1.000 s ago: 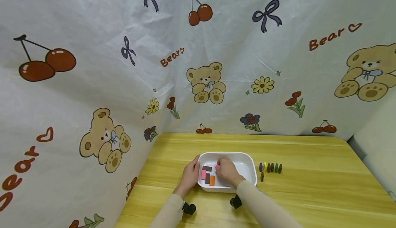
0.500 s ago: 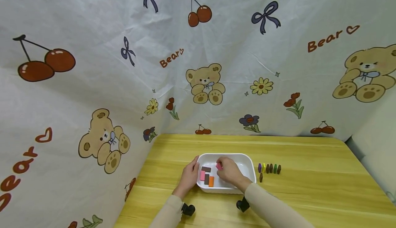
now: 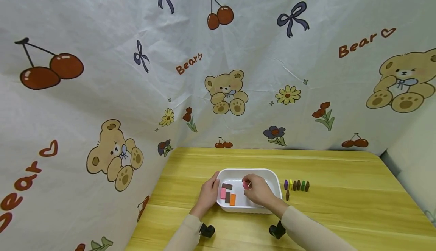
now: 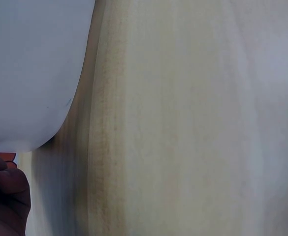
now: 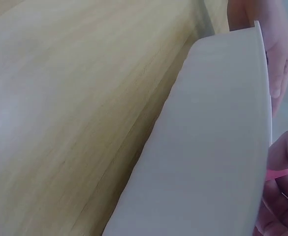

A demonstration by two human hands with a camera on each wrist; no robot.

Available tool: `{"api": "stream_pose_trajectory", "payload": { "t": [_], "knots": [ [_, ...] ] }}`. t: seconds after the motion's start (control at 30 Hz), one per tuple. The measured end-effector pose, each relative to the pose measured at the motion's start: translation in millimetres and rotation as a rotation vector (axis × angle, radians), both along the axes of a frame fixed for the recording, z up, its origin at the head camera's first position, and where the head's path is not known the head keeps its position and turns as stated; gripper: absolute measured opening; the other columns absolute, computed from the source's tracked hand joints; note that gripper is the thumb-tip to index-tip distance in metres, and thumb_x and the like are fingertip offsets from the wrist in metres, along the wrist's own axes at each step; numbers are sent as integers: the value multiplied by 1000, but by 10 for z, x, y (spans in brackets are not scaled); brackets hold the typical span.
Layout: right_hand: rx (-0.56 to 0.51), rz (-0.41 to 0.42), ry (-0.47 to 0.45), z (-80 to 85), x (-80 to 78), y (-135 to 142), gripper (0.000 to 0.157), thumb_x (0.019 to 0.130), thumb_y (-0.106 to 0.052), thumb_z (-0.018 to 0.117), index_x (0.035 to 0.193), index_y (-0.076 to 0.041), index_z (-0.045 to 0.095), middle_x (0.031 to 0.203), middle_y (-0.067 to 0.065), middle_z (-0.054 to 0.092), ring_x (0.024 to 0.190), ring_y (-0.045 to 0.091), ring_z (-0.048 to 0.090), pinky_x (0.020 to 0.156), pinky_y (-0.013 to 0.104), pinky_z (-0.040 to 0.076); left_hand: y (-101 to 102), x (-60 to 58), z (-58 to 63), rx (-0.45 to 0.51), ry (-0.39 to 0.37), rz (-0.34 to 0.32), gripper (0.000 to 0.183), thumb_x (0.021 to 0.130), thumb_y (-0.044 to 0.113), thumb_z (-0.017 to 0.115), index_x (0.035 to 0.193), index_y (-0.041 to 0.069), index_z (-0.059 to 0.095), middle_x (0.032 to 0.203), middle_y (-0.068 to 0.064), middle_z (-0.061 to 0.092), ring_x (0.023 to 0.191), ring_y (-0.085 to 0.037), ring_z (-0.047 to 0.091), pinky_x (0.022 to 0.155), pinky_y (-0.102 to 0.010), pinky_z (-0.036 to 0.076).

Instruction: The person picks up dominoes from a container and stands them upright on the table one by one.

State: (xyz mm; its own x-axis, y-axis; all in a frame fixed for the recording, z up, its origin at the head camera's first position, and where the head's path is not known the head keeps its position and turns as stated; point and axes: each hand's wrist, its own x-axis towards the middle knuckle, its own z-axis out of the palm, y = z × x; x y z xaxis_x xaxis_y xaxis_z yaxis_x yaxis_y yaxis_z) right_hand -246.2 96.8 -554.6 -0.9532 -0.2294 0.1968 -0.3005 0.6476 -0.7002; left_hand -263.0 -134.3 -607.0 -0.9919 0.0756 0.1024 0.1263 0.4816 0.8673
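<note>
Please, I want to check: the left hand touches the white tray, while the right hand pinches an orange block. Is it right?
Not quite. The block in the right hand is a pink block, not orange, as the head view shows. The left hand does touch the white tray.

Reachable from above, over the rim of the white tray [image 3: 245, 210]. Blocked at the left end by the left hand [image 3: 208, 191], mid-tray by the right hand [image 3: 260, 191] pinching a pink block [image 3: 245, 185]. Cluttered at floor left by four flat blocks [image 3: 228, 196]; passable between these and the right hand. Obstructed just right of the tray by a group of standing blocks [image 3: 298, 185]; passable farther right, over the table [image 3: 347, 198]. Closed behind by printed cloth [image 3: 259, 111].
</note>
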Motion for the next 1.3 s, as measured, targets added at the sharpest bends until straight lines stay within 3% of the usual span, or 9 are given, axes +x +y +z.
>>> {"api": "stream_pose_trajectory", "payload": {
  "t": [0.23, 0.5, 1.3],
  "knots": [
    [30, -33, -42, 26, 64, 89, 22, 77, -1, 76, 97, -9, 70, 87, -1, 64, 83, 17, 60, 72, 26, 53, 0, -21, -33, -4, -11, 0, 46, 112, 23, 45, 155, 8, 48, 156, -15, 50, 146, -36, 46, 121, -54, 39],
    [39, -38, -30, 83, 81, 253, 20, 80, 0, 75, 98, -8, 71, 88, -3, 65, 83, 14, 60, 72, 24, 53, -1, -25, -35, -7, -7, 4, 46, 111, 22, 45, 155, 9, 47, 157, -15, 50, 146, -37, 45, 121, -54, 39],
    [-44, -130, -110, 160, 253, 860, 25, 83, -1, 74, 107, -5, 70, 94, 3, 69, 92, 24, 66, 76, 29, 56, 1, -22, -39, -20, -9, 10, 46, 112, 23, 45, 155, 9, 47, 156, -14, 50, 146, -35, 46, 122, -53, 39]
  ]
}}
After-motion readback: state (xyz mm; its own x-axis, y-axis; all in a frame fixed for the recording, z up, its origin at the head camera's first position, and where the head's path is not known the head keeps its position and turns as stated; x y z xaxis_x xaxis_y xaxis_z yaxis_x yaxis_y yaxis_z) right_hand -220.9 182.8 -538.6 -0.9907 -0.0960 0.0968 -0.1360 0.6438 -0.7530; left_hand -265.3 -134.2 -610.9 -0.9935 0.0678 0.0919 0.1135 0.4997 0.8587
